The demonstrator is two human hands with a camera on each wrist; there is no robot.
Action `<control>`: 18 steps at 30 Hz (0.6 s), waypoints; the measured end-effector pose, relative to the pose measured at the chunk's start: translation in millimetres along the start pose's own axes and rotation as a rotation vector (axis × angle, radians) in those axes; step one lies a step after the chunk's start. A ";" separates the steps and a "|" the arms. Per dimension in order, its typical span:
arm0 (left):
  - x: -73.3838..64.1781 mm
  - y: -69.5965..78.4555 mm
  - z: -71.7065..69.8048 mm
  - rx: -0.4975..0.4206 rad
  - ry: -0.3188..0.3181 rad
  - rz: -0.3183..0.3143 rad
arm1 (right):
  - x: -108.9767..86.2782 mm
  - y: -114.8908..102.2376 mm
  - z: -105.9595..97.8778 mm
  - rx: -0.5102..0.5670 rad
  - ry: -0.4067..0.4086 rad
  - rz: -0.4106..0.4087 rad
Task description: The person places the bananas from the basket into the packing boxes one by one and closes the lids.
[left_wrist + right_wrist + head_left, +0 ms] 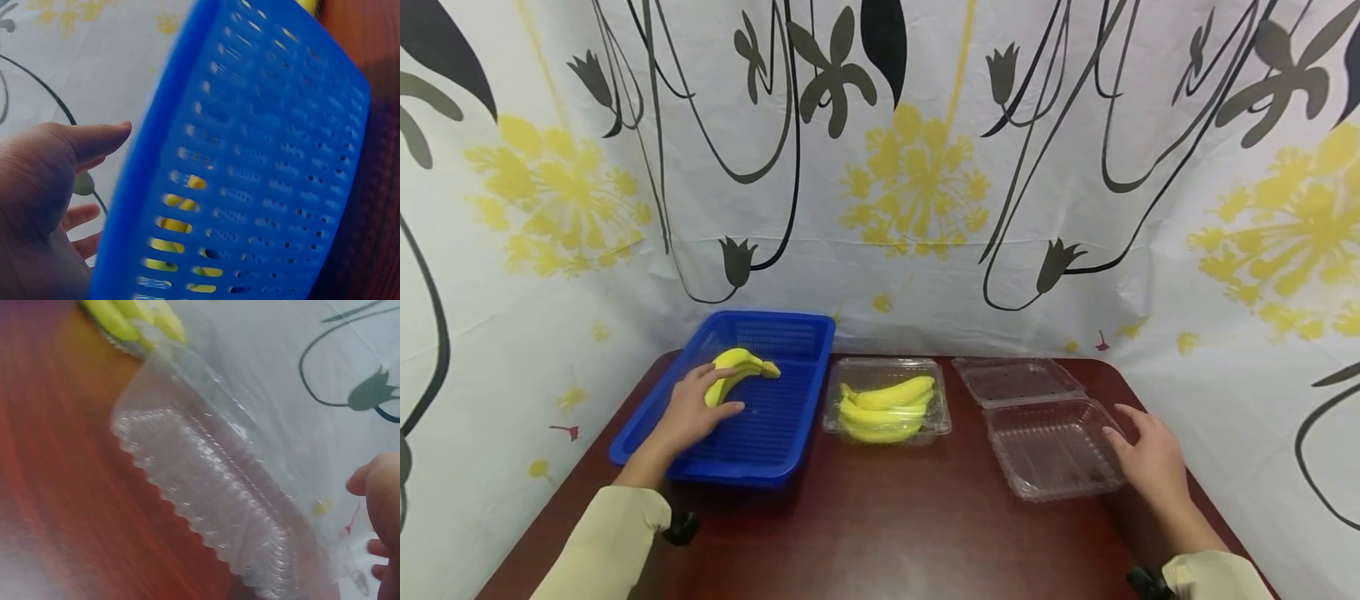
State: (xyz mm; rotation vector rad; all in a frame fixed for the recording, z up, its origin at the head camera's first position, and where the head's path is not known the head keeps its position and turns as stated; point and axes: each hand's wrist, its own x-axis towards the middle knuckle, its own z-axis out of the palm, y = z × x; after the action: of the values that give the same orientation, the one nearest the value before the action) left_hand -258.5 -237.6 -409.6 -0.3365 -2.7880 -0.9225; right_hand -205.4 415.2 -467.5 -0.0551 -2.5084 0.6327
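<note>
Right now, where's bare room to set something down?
The near middle of the table is widest, bordered by the blue basket, the closed container and the open container; a narrower strip separates the containers. Crowded: the basket's left half, with bananas beside the left hand.

Wears pale-yellow L sleeve (598,546) & matching R sleeve (1221,577). Has small blk item (681,528) beside L cuff (653,505), sim. dark item (1147,582) nr R cuff (1180,571). Leaves fingers (728,409) bare.
</note>
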 end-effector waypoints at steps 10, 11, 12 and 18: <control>10.5 -16.1 4.0 0.065 -0.041 -0.133 | -3.4 17.5 -10.8 0.208 -0.270 0.211; 10.8 -18.0 4.1 0.065 -0.046 -0.143 | -4.7 17.9 -11.0 0.237 -0.282 0.228; 10.9 -19.8 4.0 0.063 -0.052 -0.151 | -5.9 18.1 -11.0 0.278 -0.296 0.243; 11.5 -27.3 3.2 0.055 -0.075 -0.157 | -10.1 19.9 -7.0 0.456 -0.342 0.251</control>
State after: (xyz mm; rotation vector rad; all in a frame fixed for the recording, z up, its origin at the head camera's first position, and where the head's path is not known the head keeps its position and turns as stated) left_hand -277.2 -255.2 -424.7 -0.1482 -2.9367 -0.8812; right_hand -195.0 434.1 -476.3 -0.1007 -2.6284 1.4075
